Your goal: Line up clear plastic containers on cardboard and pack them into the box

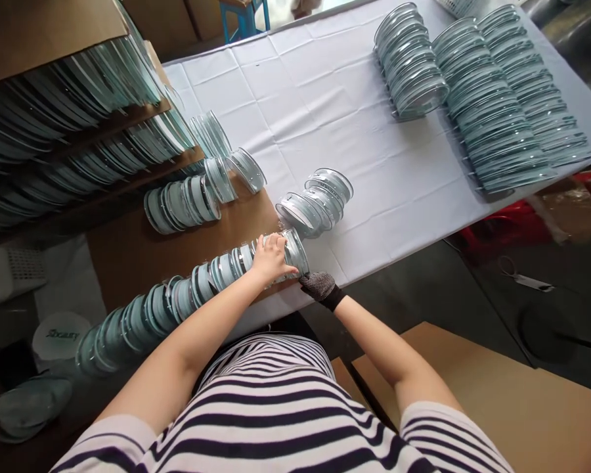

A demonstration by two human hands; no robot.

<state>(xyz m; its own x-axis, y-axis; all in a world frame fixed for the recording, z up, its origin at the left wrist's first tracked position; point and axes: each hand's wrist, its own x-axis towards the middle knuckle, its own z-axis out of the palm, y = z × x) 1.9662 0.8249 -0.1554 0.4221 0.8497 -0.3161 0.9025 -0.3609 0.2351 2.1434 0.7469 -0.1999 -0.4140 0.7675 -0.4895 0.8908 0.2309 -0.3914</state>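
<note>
A long row of clear round discs [172, 299] runs along the near edge of a brown cardboard sheet [123, 256]. My bare left hand [270, 261] lies over the right end of this row, fingers bent around the discs there. At the row's end face, my right hand [319, 286] in a dark dotted glove touches the lower rim of the last disc; its fingertips are partly hidden. Just beyond my hands, a short leaning stack of similar discs [318, 200] rests on the white cloth. A further group of discs [182, 203] sits on the cardboard to the left.
The white-covered table [325, 105] stretches to the upper right, bearing long disc rows [497, 112] and a shorter row [411, 62]. Many discs stand in layers with cardboard [79, 141] at left. A blue stool [246, 21] is behind; large cardboard [497, 401] lies lower right.
</note>
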